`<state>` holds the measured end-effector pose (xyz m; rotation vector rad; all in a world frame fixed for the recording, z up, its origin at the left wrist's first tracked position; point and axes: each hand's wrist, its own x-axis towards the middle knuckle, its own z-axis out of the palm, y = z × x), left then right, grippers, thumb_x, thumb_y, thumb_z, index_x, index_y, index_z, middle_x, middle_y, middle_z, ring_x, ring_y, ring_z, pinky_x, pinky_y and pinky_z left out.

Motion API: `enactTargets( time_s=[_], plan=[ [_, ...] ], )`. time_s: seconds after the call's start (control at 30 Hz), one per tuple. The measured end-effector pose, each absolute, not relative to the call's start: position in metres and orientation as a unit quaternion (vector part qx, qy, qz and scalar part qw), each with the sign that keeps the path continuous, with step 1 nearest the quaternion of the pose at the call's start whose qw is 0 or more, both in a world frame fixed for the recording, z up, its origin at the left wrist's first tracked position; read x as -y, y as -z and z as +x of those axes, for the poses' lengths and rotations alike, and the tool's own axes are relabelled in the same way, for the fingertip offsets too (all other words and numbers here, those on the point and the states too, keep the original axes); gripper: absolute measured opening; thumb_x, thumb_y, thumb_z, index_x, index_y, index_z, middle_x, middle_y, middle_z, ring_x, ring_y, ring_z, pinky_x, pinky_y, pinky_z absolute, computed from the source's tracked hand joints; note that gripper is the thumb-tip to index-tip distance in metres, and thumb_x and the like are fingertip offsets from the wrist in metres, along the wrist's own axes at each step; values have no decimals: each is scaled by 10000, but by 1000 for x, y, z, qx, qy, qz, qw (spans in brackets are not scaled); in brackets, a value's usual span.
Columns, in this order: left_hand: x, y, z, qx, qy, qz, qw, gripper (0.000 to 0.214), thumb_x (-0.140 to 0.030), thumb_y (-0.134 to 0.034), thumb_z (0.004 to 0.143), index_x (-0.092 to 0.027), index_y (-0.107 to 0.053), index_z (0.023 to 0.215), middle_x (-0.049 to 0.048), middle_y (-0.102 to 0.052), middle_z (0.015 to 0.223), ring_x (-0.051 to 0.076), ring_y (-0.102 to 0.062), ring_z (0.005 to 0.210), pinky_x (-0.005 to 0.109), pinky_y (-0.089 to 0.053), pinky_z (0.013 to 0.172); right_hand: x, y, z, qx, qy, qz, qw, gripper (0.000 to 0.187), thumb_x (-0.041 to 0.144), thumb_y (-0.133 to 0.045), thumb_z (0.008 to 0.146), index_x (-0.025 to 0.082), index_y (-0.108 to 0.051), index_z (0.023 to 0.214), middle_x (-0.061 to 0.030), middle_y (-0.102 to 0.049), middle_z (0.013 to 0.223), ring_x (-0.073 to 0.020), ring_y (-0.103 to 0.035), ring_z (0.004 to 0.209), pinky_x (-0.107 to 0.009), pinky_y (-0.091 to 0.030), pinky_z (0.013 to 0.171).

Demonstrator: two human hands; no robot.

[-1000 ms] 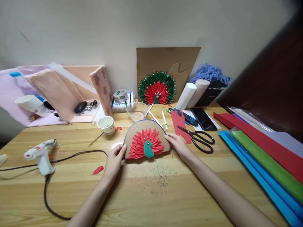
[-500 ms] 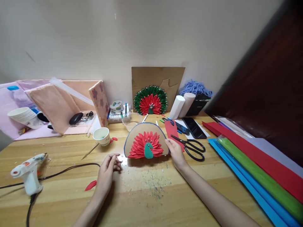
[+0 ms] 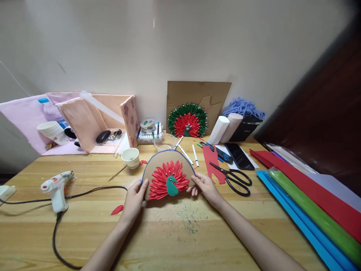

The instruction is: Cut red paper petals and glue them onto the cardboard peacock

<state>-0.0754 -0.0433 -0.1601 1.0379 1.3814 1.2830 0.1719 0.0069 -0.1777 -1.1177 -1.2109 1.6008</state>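
Observation:
Between both hands, a cardboard peacock [image 3: 153, 167] is held up, tilted, over the table. It is a half-round card with a blue-edged rim, red paper feathers and a green head and body. My left hand [image 3: 134, 199] pinches its left edge, thumb on the front. At the right edge, my right hand [image 3: 207, 188] grips the card with the thumb in front and fingers behind. A red paper feather [image 3: 117, 210] lies by my left wrist. Black-handled scissors [image 3: 235, 178] rest on red paper [image 3: 210, 162], right of my right hand.
A white glue gun [image 3: 58, 192] with a black cord stands at left. Behind it are a paper cup [image 3: 130, 158] and fabric-covered panels [image 3: 84, 124]. A finished-looking green-and-red peacock [image 3: 186, 120] leans at the wall. Coloured sheets [image 3: 310, 210] line the right side.
My left hand has moved from beside the card to grip its left edge. The card has turned slightly and come a little lower. The view has shifted left.

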Motion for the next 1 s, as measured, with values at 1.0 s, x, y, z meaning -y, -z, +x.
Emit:
enactTargets(
  time_s=[1.0],
  plan=[
    [46,152,-80,-591,-536,401,450,509,-506,-635,706,-143,-560,1054,86,-626,993,196,-602,821,297,-500,670,-7,173,170,447,-633,-417,476,370,521,-638,731,198,-457,747,-25,-683,596,-153,-641,507,-238,-483,503]
  ],
)
